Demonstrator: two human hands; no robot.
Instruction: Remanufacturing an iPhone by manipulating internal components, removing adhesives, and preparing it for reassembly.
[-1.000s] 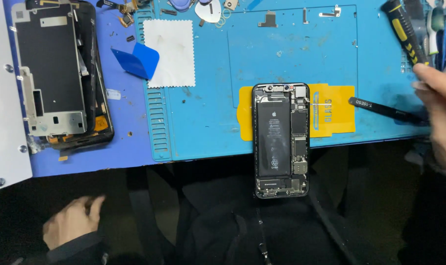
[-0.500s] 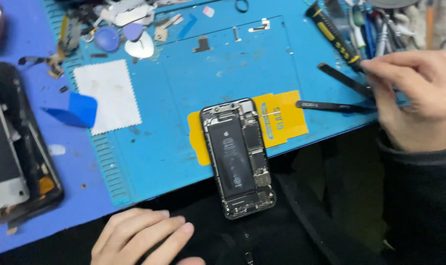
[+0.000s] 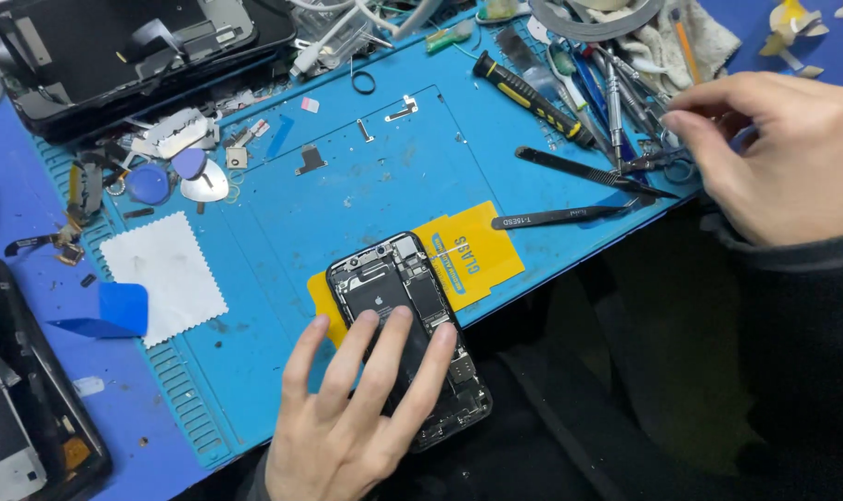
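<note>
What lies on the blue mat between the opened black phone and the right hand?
In the head view, two black tweezers lie on the blue mat between the opened black phone and the right hand.

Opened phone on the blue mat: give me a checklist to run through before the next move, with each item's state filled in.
1. Left hand steadies the opened phone, fingers flat on it: ok.
2. Phone fully supported by the blue mat: not ok, its lower end overhangs the edge.
3. Right hand has a tool in grip: cannot tell, fingertips are among the tool pile.
4. Black tweezers within reach, lying free on the mat: ok.
5. Small loose metal parts kept clear of the phone: ok.
</note>
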